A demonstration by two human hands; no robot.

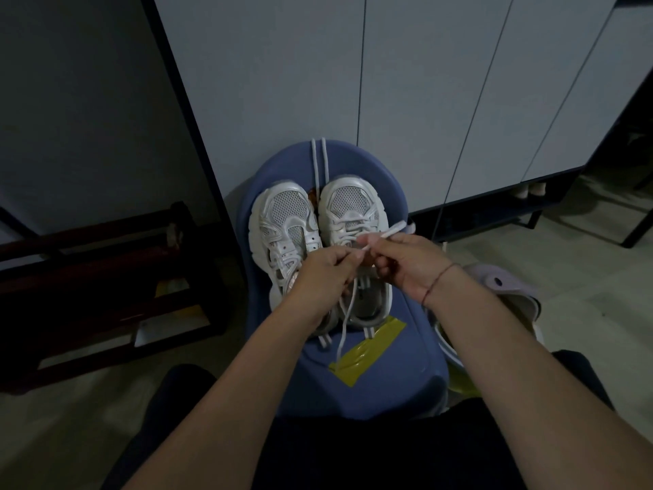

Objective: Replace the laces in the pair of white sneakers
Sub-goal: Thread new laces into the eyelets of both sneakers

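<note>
While the sneakers [282, 221] stand side by side, toes toward the seat's [399, 348] far edge, left hand [325, 274] and right hand [406, 267] both pinch a lace [394, 230] — above the right-side shoe.

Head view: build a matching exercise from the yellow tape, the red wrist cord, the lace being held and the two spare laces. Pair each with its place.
1 yellow tape; 2 red cord; 3 held lace; 4 spare laces.
A between left hand and right hand; B stuck on the blue seat; C at the toes of the sneakers; D round the right wrist.
Pairs: 1-B; 2-D; 3-A; 4-C.
</note>
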